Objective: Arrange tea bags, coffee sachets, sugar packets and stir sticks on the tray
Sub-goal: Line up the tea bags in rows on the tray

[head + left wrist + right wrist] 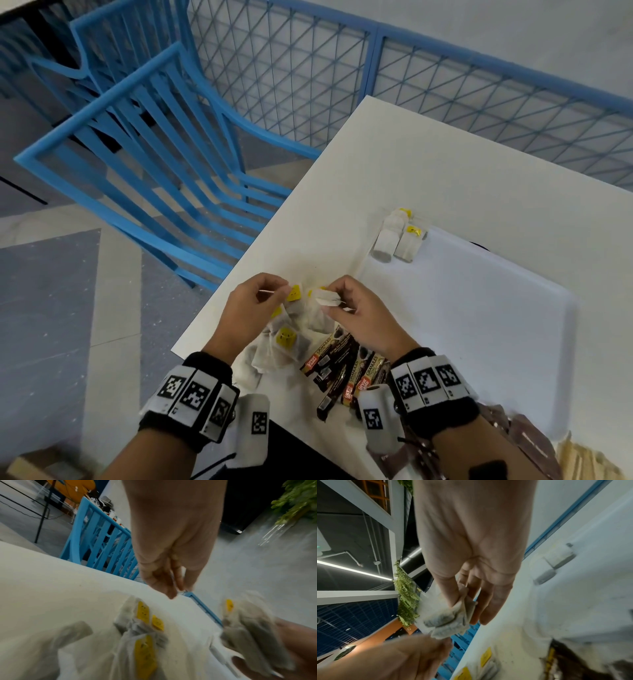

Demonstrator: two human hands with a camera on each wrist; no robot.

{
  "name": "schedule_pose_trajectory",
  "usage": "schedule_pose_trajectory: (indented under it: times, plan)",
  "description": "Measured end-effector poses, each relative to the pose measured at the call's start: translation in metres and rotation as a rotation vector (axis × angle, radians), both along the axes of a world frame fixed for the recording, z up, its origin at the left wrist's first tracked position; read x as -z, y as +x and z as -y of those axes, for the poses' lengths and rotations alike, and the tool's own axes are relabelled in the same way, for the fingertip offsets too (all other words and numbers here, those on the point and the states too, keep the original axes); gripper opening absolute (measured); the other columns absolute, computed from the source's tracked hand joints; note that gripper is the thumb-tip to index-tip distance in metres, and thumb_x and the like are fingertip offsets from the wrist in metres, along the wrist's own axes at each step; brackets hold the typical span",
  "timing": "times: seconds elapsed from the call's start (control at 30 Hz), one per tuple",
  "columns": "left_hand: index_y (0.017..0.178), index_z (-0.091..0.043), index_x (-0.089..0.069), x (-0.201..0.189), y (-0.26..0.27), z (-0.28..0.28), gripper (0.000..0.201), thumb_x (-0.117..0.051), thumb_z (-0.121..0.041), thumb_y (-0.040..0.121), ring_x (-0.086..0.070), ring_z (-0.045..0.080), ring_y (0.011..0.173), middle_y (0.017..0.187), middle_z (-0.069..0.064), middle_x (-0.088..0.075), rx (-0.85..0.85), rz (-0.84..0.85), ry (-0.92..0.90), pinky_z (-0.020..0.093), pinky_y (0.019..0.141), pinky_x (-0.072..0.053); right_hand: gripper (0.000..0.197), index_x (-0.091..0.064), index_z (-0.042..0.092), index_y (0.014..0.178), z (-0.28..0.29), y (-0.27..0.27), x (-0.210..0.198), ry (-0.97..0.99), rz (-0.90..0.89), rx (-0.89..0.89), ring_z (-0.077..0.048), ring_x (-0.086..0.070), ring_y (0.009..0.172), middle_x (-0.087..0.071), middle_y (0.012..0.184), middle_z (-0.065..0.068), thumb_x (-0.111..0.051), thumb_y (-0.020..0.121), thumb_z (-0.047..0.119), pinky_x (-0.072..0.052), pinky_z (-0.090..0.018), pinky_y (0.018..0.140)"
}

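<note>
A white tray (pixel 479 308) lies on the right of the white table, with two tea bags (pixel 397 241) at its far left corner. Left of the tray is a loose pile of tea bags (pixel 287 339) with yellow tags. My right hand (pixel 337 303) hovers over the pile and pinches a couple of folded tea bags (pixel 323 297), which show clearly in the right wrist view as tea bags (pixel 447 620). My left hand (pixel 263 298) is beside it, fingers curled, pinching a thin pale string that leads to a yellow tag (pixel 294 293). Dark coffee sachets (pixel 342 363) lie under my right wrist.
Brown packets (pixel 527 442) and pale wooden stir sticks (pixel 589 462) lie at the table's near right corner. A blue slatted chair (pixel 154 154) stands left of the table, and a blue mesh fence (pixel 445 85) runs behind it. The table edge is just left of the pile.
</note>
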State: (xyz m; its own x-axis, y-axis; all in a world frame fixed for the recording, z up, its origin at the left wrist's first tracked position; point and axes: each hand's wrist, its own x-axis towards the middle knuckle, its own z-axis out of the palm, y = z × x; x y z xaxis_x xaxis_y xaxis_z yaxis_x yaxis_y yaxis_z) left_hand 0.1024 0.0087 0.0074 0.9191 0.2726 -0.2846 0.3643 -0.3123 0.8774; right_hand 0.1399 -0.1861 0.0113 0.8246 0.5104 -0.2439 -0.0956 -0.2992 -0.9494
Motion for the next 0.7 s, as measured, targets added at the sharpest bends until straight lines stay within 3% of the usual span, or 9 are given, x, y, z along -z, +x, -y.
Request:
schedule_pose_trajectory:
  times: [0.13, 0.23, 0.3, 0.4, 0.53, 0.7]
  plan:
    - [0.105, -0.006, -0.062, 0.028, 0.005, -0.014, 0.025, -0.062, -0.024, 0.088, -0.057, 0.022, 0.094, 0.101, 0.007, -0.063, -0.105, -0.218, 0.291, 0.024, 0.077, -0.041, 0.024, -0.044, 0.015, 0.105, 0.013, 0.002, 0.002, 0.040, -0.059, 0.111, -0.005, -0.061, 0.078, -0.070, 0.095, 0.003, -0.060, 0.089, 0.009, -0.047, -0.016, 0.067]
    - [0.115, 0.000, -0.052, 0.041, 0.012, -0.013, 0.045, -0.066, -0.030, 0.084, -0.049, 0.023, 0.097, 0.113, 0.018, -0.056, -0.134, -0.323, 0.312, 0.027, 0.079, -0.037, 0.030, -0.044, 0.021, 0.111, 0.018, 0.003, 0.004, 0.025, -0.075, 0.142, -0.009, -0.062, 0.080, -0.071, 0.098, -0.003, -0.062, 0.088, 0.011, -0.048, -0.023, 0.074]
    - [0.116, 0.002, -0.047, 0.043, 0.017, -0.009, 0.049, -0.069, -0.026, 0.081, -0.050, 0.025, 0.098, 0.114, 0.020, -0.056, -0.152, -0.308, 0.284, 0.026, 0.076, -0.036, 0.028, -0.048, 0.024, 0.109, 0.018, 0.003, 0.006, 0.006, -0.075, 0.150, -0.012, -0.064, 0.085, -0.071, 0.100, -0.003, -0.063, 0.088, 0.013, -0.049, -0.027, 0.078]
    - [0.117, -0.001, -0.048, 0.042, 0.020, -0.006, 0.045, -0.069, -0.018, 0.082, -0.052, 0.023, 0.091, 0.108, 0.016, -0.060, -0.135, -0.289, 0.255, 0.027, 0.073, -0.039, 0.024, -0.053, 0.027, 0.104, 0.019, 0.002, 0.007, 0.012, -0.092, 0.174, -0.012, -0.064, 0.088, -0.070, 0.103, 0.002, -0.064, 0.087, 0.014, -0.050, -0.020, 0.076]
    - [0.111, -0.008, -0.059, 0.038, 0.020, -0.011, 0.032, -0.069, -0.020, 0.083, -0.054, 0.017, 0.084, 0.096, 0.006, -0.062, -0.065, -0.262, 0.245, 0.026, 0.072, -0.041, 0.021, -0.056, 0.028, 0.102, 0.019, 0.002, 0.006, -0.001, -0.092, 0.177, -0.013, -0.064, 0.094, -0.069, 0.103, 0.007, -0.063, 0.087, 0.015, -0.050, -0.020, 0.081]
    - [0.095, -0.016, -0.063, 0.023, 0.016, -0.013, 0.016, -0.072, -0.019, 0.081, -0.059, 0.014, 0.080, 0.085, -0.001, -0.065, -0.080, -0.103, 0.102, 0.017, 0.067, -0.042, 0.020, -0.063, 0.025, 0.093, 0.011, 0.002, 0.002, 0.021, -0.102, 0.082, -0.005, -0.060, 0.089, -0.066, 0.097, 0.006, -0.062, 0.086, 0.007, -0.046, -0.012, 0.077]
